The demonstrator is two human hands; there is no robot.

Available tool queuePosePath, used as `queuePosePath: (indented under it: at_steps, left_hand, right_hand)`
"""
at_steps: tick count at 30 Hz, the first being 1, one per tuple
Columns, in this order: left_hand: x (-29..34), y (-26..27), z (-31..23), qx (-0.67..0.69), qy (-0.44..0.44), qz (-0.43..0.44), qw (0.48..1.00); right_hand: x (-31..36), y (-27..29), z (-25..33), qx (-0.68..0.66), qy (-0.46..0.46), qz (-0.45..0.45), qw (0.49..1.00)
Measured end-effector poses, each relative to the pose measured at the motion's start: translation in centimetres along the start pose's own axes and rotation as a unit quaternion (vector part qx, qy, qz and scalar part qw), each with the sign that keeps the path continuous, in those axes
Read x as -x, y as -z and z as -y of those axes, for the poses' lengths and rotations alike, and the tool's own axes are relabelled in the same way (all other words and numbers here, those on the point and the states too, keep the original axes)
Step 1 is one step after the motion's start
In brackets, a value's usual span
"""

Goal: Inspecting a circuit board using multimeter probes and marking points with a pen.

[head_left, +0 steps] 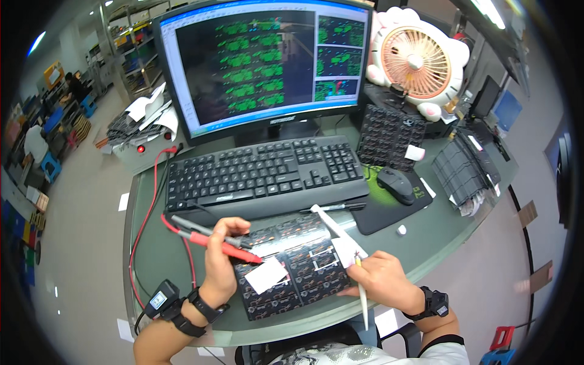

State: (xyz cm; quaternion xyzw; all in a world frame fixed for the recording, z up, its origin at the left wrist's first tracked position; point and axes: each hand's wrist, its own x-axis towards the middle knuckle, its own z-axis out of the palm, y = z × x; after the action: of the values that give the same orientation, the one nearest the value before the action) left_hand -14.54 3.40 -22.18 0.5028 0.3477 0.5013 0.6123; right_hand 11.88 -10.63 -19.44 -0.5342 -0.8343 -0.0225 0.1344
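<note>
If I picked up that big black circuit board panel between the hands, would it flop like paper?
Probably not: the circuit board panel looks flat, without curling, so it is likely fairly stiff. It seems thin, so maybe light for its size. Its shiny glare suggests it could feel a bit slippery.

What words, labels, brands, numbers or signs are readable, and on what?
None I can quote.
Monitor: bezel lettering and on-screen text, too small.
Keyboard: key legends, too small.
Mouse pad: green lettering, too small.
Dark circuit panel: print, too small.
Left wrist device: display, blurred.
</note>
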Motion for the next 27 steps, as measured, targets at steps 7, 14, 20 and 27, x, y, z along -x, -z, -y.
queuePosePath:
  at_steps: [7, 14, 20, 27]
  left_hand:
    - [-1.5, 1.0, -2.3, 0.002, -0.074, -0.060, 0.995]
    - [-1.9, 7.0, -9.0, -0.006, -0.113, -0.086, 0.990]
    - [-0.6, 8.9, -7.5, 0.046, -0.074, -0.141, 0.986]
    - [-0.1, 9.6, -7.0, 0.061, -0.085, -0.137, 0.985]
  right_hand:
    - [0.4, 2.6, -0.8, -0.078, 0.006, 0.031, 0.996]
    - [-2.9, 8.0, -4.5, -0.238, -0.098, -0.161, 0.953]
    - [-6.9, 5.0, -8.8, -0.385, -0.166, -0.189, 0.888]
    - [-9.7, 1.7, -14.9, -0.400, -0.234, -0.132, 0.876]
